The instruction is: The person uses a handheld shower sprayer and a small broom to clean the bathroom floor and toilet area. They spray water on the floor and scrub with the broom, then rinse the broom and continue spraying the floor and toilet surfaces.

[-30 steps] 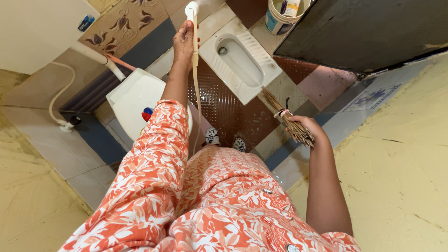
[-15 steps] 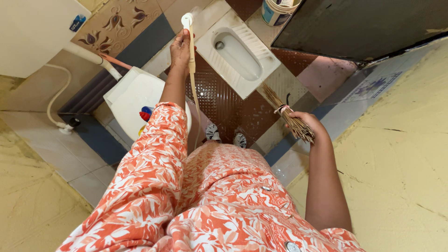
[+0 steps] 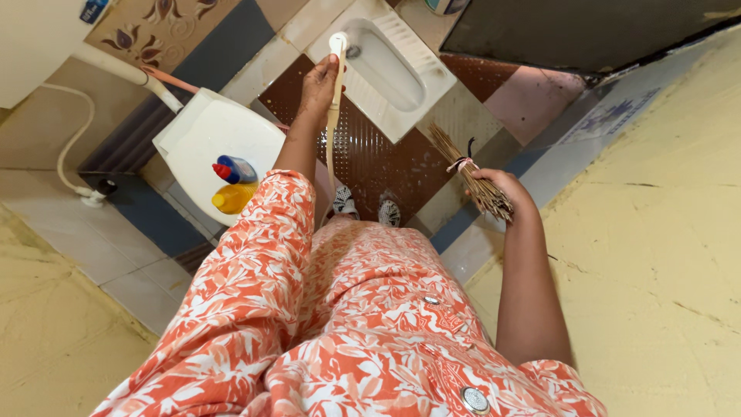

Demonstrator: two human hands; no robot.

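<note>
Brown and white floor tiles surround the white ceramic squat toilet pan [image 3: 382, 66], over whose near rim the left hand [image 3: 319, 81] has now brought the white hose sprayer [image 3: 337, 44] (fist closed around it), while right hand [image 3: 498, 185] grips the stick broom [image 3: 463, 166] beside the pan.

Home bathroom, squat toilet [image 3: 390, 69] in tiled floor [image 3: 370, 166], white seated toilet [image 3: 212, 139]
</note>
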